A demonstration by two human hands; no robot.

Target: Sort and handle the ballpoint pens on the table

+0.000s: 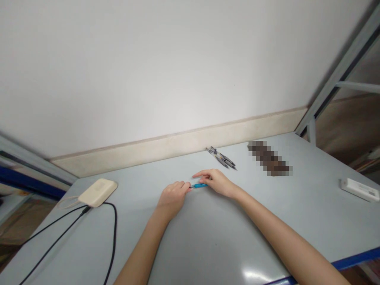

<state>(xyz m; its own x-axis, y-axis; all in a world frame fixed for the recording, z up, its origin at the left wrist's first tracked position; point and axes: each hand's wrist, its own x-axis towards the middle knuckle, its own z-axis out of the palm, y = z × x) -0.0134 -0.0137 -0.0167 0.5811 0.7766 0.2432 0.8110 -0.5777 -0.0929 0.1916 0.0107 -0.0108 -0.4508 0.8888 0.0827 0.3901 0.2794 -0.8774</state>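
A blue pen (199, 185) is held between my two hands, low over the middle of the grey table. My left hand (175, 196) is closed around its left end. The fingers of my right hand (218, 182) pinch its right end, with the index finger stretched out to the left above the pen. Beyond my right hand, near the wall, several grey pens (222, 158) lie side by side on the table.
A cream-coloured box (98, 192) with black cables (115, 225) lies on the left of the table (190, 253). Toward the back right is a pixelated brown item (268, 158). A white oblong object (360, 190) sits at the right edge. Metal posts flank the table.
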